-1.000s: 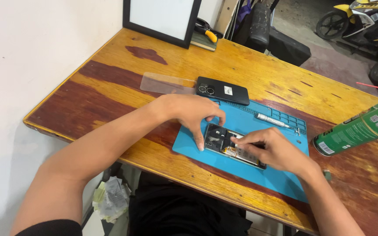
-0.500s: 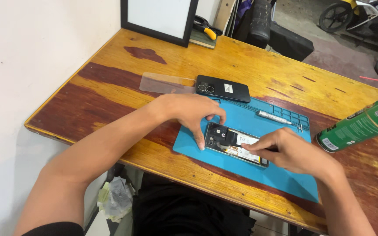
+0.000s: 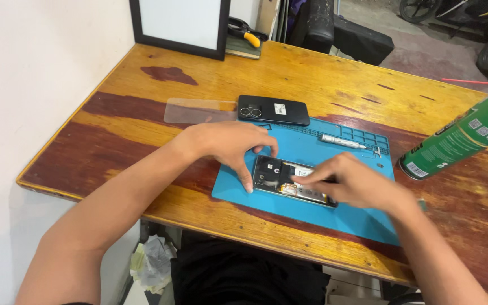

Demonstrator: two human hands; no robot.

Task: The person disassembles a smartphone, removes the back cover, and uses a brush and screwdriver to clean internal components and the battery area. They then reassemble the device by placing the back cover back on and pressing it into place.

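Observation:
An opened phone [image 3: 278,175] with its insides showing lies on a blue work mat [image 3: 334,217]. My left hand [image 3: 230,147] grips the phone's left end, thumb at the near edge and fingers at the far edge. My right hand [image 3: 348,181] rests over the phone's middle and right part, fingertips pinched together on its inner parts; what is between them is too small to tell. The phone's right end is hidden under that hand.
A black back cover [image 3: 273,109] lies just beyond the mat, a clear screen protector [image 3: 199,110] to its left. A silver screwdriver [image 3: 343,141] lies on the mat's far edge. A green spray can [image 3: 464,135] is at the right. A framed board [image 3: 182,25] stands at the back.
My right hand has shifted slightly left over the phone's middle. My left hand has kept its hold on the phone's left end.

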